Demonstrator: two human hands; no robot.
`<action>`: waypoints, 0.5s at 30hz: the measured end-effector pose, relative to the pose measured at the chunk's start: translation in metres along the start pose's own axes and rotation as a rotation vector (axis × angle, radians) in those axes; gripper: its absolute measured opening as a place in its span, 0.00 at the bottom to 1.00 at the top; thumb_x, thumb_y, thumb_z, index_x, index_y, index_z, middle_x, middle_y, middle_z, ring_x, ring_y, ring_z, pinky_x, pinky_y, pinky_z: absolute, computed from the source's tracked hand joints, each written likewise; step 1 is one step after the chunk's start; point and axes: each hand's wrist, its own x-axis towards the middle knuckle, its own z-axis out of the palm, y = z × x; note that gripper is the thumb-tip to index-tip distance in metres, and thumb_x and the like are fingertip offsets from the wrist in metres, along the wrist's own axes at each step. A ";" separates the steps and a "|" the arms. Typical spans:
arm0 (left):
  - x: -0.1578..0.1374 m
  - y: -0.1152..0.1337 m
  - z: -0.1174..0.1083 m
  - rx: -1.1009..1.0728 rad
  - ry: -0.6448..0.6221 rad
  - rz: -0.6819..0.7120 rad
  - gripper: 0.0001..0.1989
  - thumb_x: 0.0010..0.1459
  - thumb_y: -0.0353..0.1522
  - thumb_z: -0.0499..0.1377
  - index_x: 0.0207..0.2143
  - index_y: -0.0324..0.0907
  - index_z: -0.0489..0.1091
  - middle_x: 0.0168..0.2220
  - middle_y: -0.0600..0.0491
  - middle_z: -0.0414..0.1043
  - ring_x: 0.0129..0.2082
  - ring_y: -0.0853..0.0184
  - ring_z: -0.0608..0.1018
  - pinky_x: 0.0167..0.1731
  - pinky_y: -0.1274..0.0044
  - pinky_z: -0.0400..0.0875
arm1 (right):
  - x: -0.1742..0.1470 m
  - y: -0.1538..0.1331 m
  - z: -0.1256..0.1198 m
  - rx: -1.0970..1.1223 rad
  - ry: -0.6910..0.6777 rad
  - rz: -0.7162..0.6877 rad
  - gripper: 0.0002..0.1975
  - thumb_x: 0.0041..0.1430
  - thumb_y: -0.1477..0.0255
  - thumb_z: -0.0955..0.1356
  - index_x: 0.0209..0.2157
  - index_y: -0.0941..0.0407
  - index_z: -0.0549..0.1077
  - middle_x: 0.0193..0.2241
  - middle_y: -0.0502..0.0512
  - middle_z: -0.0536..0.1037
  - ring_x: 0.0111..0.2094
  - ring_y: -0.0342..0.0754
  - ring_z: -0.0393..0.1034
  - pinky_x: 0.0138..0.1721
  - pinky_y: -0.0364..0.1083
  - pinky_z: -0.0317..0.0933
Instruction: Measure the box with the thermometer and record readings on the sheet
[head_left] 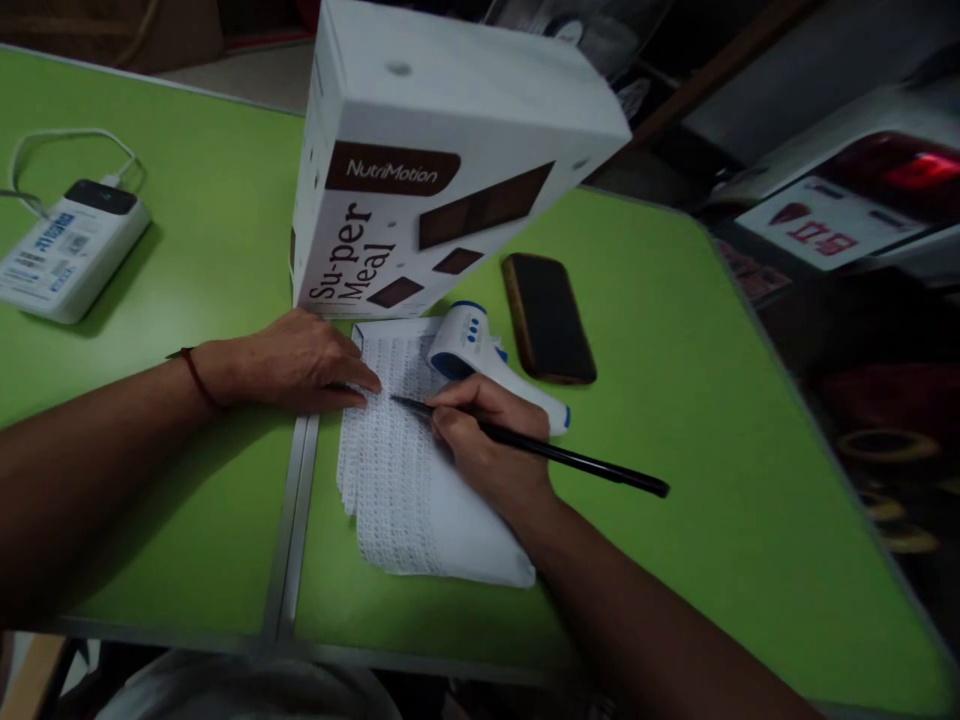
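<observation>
A bright green desk with a metal rim [712,480] fills most of the view, split by a metal seam. Standing on it beyond the hands is a tall white cardboard box printed "NutriMotion Su-per Meal" [450,150]. Just in front of the box, right of the seam, lie white paper sheets covered on their left side in dense rows of writing [397,480]. The left hand [311,360] rests on their left edge, its grip loosely open. The right hand [499,435] rests over their right side, its grip narrowed. At far left sits a chunky white power bank with a cable [75,255]. A white and blue gun-shaped thermometer [514,380] lies at the upper right of the paper, beside a dark phone in a brown case [551,320]. The right grip holds a slim black pen [570,458], tip at the writing
</observation>
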 end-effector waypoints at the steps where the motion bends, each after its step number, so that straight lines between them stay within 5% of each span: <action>1: 0.000 0.000 0.000 -0.001 0.003 0.004 0.11 0.65 0.35 0.58 0.43 0.45 0.79 0.32 0.52 0.81 0.26 0.70 0.77 0.24 0.78 0.60 | 0.000 0.000 0.000 -0.007 -0.005 -0.006 0.04 0.43 0.73 0.65 0.20 0.54 0.73 0.15 0.46 0.69 0.17 0.41 0.60 0.20 0.44 0.59; 15: 0.001 0.002 -0.003 -0.003 -0.018 -0.014 0.11 0.64 0.35 0.58 0.44 0.45 0.79 0.32 0.52 0.81 0.27 0.69 0.78 0.24 0.77 0.61 | 0.001 0.000 -0.001 -0.007 0.033 -0.003 0.04 0.43 0.73 0.65 0.19 0.53 0.71 0.14 0.45 0.68 0.16 0.41 0.58 0.18 0.44 0.56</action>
